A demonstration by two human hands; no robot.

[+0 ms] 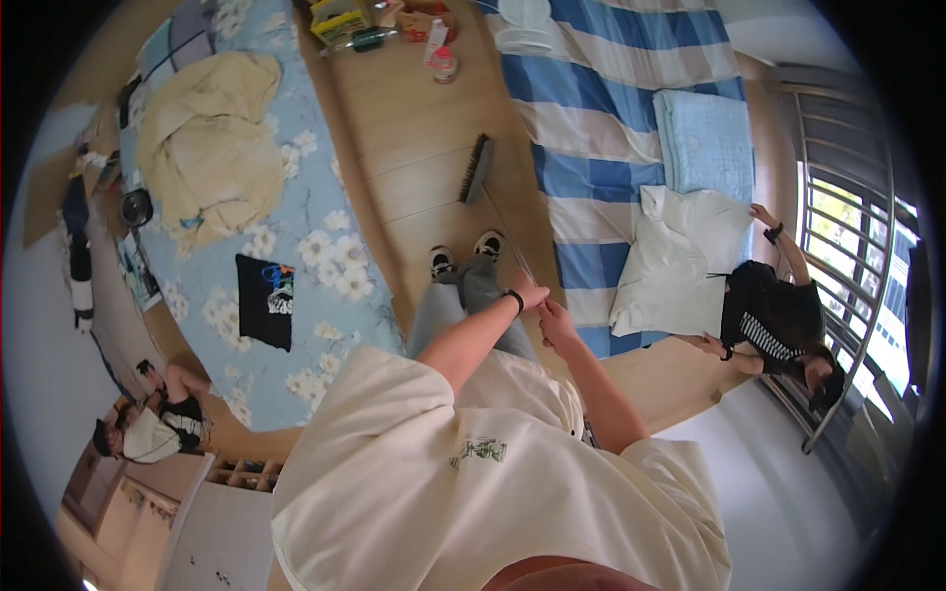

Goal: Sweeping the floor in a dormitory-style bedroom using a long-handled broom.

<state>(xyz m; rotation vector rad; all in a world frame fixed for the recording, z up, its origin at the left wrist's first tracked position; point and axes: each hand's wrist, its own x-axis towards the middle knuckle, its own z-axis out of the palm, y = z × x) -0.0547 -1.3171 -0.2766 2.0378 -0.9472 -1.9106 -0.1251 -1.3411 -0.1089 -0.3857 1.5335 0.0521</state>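
Note:
Both of my hands are closed around the thin handle of a broom. My left hand [526,290], with a dark band on its wrist, grips it nearer the brush, and my right hand [556,323] holds it close by, towards my body. The broom head [477,168], grey with dark bristles, rests on the wooden floor [414,170] beyond my shoes, its bristles facing left. Left of the floor strip stands a bed with a blue floral sheet [332,295]; on the right is a bed with a blue checked sheet [584,221].
Bottles [443,65] and a yellow box [336,21] stand on the floor ahead. At right, a person [783,310] holds a white cloth [676,258] on the checked bed. Another person [151,436] is at left. A folded black garment [255,303] lies on the floral bed.

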